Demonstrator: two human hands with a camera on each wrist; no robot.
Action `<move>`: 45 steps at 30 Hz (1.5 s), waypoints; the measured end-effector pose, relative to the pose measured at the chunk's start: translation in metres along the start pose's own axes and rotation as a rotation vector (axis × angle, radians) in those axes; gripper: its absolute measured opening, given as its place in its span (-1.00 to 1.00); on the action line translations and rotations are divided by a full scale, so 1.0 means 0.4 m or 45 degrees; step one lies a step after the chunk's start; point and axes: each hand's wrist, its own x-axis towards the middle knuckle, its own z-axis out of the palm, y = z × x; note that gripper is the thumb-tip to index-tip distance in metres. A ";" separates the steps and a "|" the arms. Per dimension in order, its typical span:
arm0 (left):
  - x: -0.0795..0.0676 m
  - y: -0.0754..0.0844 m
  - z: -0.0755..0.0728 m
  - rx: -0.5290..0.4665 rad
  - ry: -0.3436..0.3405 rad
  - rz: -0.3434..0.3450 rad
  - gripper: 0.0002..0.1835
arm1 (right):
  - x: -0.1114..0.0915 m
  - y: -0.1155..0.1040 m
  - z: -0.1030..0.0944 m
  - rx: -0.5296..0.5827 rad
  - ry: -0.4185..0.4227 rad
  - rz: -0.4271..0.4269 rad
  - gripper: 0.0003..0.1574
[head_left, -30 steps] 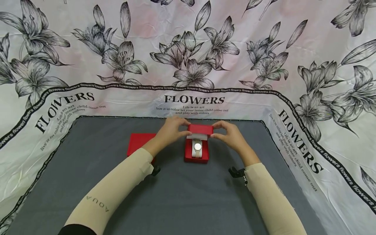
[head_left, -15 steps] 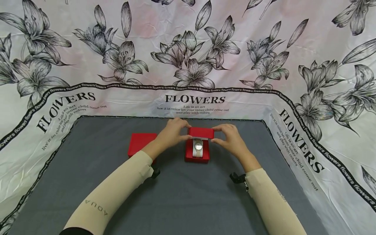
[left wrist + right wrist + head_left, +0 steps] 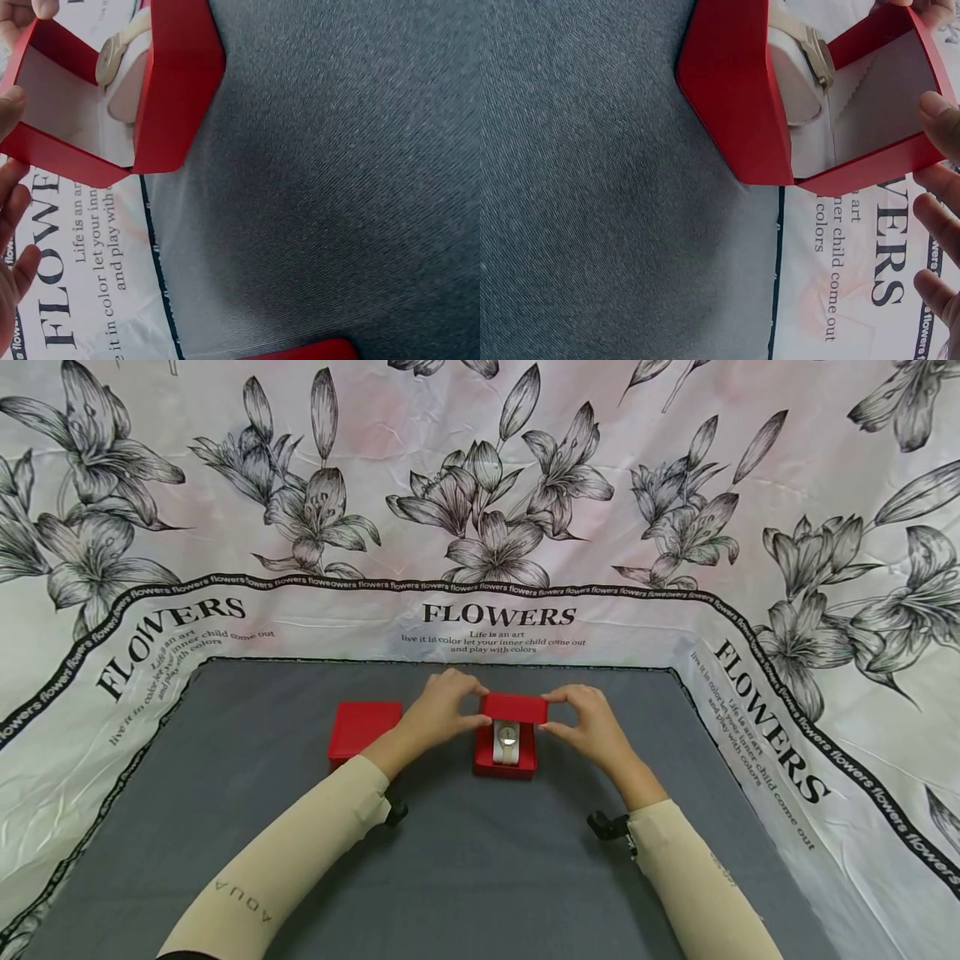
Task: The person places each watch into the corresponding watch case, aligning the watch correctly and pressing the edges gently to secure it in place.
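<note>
A red watch box (image 3: 504, 771) stands on the grey cloth in the head view, its hinged lid (image 3: 514, 707) partly raised and leaning over the base. Inside, a wristwatch (image 3: 507, 735) with a pale strap wraps a white cushion (image 3: 129, 86). My left hand (image 3: 444, 706) pinches the lid's left end between thumb and fingers. At the opposite end, my right hand (image 3: 588, 720) pinches it likewise. Both wrist views show the lid's white lining, with a thumb (image 3: 941, 120) over the rim in the right one. Neither hand touches the watch.
A second red box (image 3: 363, 727), shut, lies left of the watch box, partly behind my left forearm. Grey cloth (image 3: 480, 868) covers the table. Behind it rises a white floral sheet (image 3: 300, 635) with printed lettering.
Both hands have swung the lid forward and down toward me, so its lining no longer shows in the head view. The box base and the second box stay put.
</note>
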 end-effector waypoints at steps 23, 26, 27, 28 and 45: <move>-0.025 0.019 0.011 -0.043 0.053 -0.083 -0.46 | -0.013 -0.043 -0.013 0.093 -0.165 0.441 -0.26; -0.032 0.028 0.009 -0.069 0.068 -0.121 -0.47 | -0.016 -0.042 -0.008 0.142 -0.195 0.491 -0.24; -0.035 0.030 0.010 -0.098 0.072 -0.143 -0.47 | -0.017 -0.042 -0.006 0.161 -0.205 0.502 -0.24; -0.038 0.033 0.012 -0.135 0.075 -0.170 -0.48 | -0.017 -0.043 -0.004 0.183 -0.215 0.514 -0.23; -0.065 0.054 0.035 -0.512 0.158 -0.400 -0.48 | -0.024 -0.069 0.004 0.279 -0.224 0.635 -0.17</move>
